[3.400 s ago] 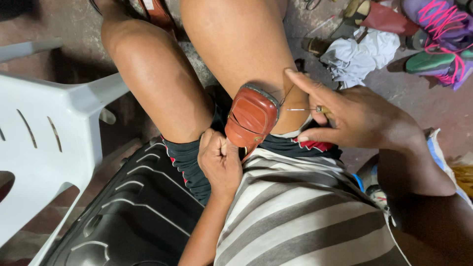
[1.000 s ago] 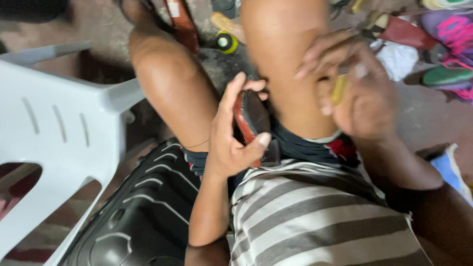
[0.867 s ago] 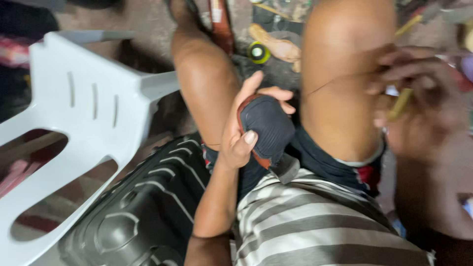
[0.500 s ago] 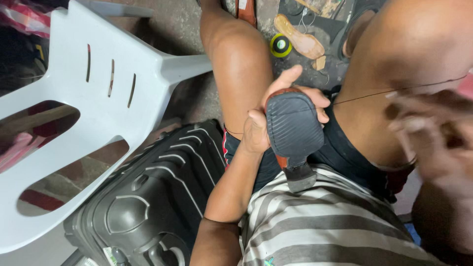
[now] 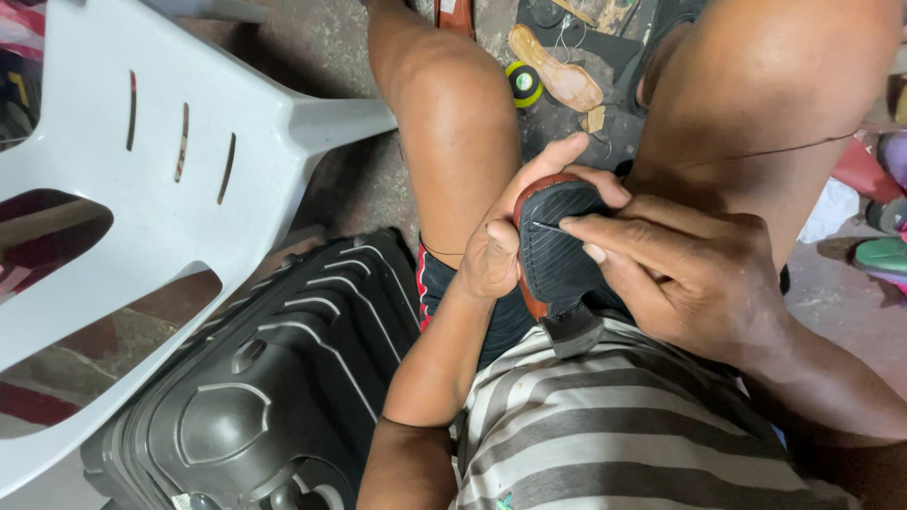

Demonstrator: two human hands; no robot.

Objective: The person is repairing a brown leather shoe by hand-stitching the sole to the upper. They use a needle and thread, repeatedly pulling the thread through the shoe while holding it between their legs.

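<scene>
My left hand (image 5: 505, 241) grips a small shoe (image 5: 557, 260) between my knees, its dark ribbed sole turned up and its reddish-brown edge showing. My right hand (image 5: 680, 274) pinches a thin needle (image 5: 546, 226) whose tip touches the sole near the toe. A thin thread (image 5: 756, 156) runs from the needle hand across my right thigh. Both hands rest over my lap, above my striped shirt (image 5: 614, 434).
A white plastic chair (image 5: 142, 189) stands on the left. A black hard-shell suitcase (image 5: 274, 378) lies beside my left leg. On the ground ahead lie a tan insole (image 5: 557, 76), a small round yellow-and-black spool (image 5: 522, 83) and, at the right, several shoes (image 5: 883, 255).
The shoe has been turned from its red upper to its dark sole facing up. My right hand came in from the right and brought the needle onto the sole. The view shifted left.
</scene>
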